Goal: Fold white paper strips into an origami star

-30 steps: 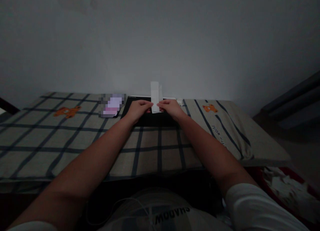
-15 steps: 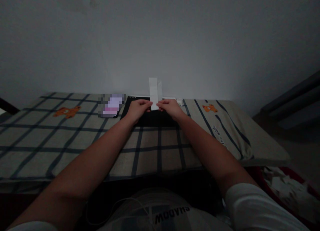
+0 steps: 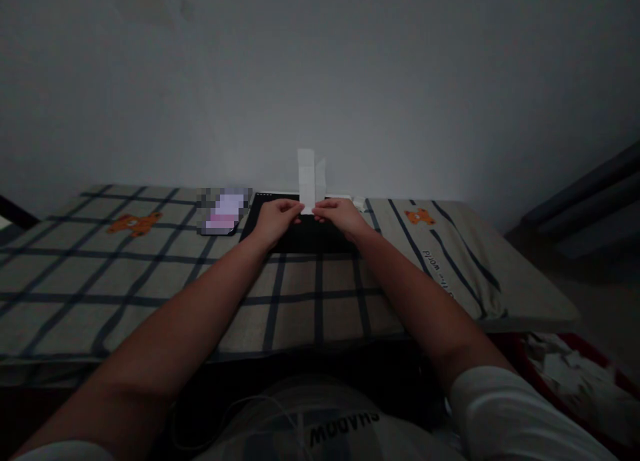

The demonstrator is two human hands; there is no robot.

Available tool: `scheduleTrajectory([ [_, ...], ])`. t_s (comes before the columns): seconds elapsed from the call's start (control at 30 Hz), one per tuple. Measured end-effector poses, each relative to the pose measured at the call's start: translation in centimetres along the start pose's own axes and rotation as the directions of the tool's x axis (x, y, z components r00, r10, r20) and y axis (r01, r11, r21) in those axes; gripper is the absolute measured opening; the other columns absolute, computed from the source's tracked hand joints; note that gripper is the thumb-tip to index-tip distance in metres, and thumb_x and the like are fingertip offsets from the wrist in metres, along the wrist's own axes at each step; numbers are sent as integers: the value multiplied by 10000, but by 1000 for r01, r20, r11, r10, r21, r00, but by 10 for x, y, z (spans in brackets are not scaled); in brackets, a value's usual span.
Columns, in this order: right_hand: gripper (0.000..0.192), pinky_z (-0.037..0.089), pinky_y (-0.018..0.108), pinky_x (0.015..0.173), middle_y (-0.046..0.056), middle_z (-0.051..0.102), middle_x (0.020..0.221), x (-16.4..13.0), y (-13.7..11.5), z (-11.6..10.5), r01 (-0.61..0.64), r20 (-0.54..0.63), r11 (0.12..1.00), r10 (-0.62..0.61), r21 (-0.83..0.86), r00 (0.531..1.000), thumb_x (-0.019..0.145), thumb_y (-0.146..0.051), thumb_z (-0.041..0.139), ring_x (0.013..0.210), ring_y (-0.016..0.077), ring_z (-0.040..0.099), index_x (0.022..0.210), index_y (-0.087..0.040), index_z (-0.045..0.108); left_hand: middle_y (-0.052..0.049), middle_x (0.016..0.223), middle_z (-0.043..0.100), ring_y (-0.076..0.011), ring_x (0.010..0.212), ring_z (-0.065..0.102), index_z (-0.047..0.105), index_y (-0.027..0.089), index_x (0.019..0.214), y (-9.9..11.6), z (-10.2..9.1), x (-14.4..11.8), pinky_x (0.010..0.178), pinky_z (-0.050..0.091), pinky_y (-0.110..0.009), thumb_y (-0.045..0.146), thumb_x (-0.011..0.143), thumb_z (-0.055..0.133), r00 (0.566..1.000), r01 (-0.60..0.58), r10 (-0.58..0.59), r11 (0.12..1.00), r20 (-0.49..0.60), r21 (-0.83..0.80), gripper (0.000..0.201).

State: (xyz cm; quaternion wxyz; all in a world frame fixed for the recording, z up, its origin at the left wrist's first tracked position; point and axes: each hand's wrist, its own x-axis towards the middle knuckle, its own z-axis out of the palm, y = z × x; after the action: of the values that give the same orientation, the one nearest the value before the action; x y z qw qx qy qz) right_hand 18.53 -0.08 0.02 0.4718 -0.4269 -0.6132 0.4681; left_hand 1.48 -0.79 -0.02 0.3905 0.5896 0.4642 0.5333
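**Two hands pinch a folded white paper strip above a dark pad**

Two bare hands are seen stretched forward over a worktop (image 3: 320,314) that is covered by a beige cloth crossed with dark stripes. A narrow white paper strip (image 3: 307,178) is held upright between them, its lower end gripped and its upper end standing free against the pale wall (image 3: 320,81). A second, fainter layer of the strip is visible just to the right of the main one, as if the paper were folded lengthwise.

The left hand (image 3: 274,220) is closed at the strip's lower left edge, with its fingers pressed together in a pinch on the paper. The right hand (image 3: 341,217) is set against the lower right edge, and its fingers are likewise pinched on the paper. The two hands are nearly touching at the strip.

A flat black pad (image 3: 300,238) is laid on the cloth directly beneath the hands, at the far edge of the worktop. A blurred pinkish object (image 3: 225,211) is placed just left of the pad. Orange bear prints are shown on the cloth, one at the far left (image 3: 134,222) and one at the right (image 3: 420,216). White scraps (image 3: 565,374) are gathered in a reddish container at the lower right, beside the worktop.
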Motion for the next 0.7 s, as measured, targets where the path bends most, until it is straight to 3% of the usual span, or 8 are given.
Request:
scheduleTrajectory([
  [0.27,109,468,246,633,32,661,722,1,4,1,-6,-4,1000,6,5,1000,668,-179,663,611,90,569,767,-132,670,-43,736,665,-112,573,558,668,123,755,1,-3,3,577,472,-250,363,650,698,999,15,-16,999,-37,-32,263],
  [0.5,174,447,209,569,37,645,685,-2,-4,-1,-23,-1,1000,23,-8,1000,769,-285,589,580,83,566,716,-127,642,-33,706,658,-127,557,572,676,130,778,2,-4,1,567,446,-254,389,693,659,998,-61,61,985,3,159,274],
  [0.7,199,418,199,528,6,592,602,-2,-3,2,-43,21,995,45,-86,999,808,-262,550,523,73,519,657,-137,586,-39,724,666,-126,558,572,672,129,774,3,-2,-1,580,451,-257,386,709,641,995,-104,100,980,31,172,266],
])
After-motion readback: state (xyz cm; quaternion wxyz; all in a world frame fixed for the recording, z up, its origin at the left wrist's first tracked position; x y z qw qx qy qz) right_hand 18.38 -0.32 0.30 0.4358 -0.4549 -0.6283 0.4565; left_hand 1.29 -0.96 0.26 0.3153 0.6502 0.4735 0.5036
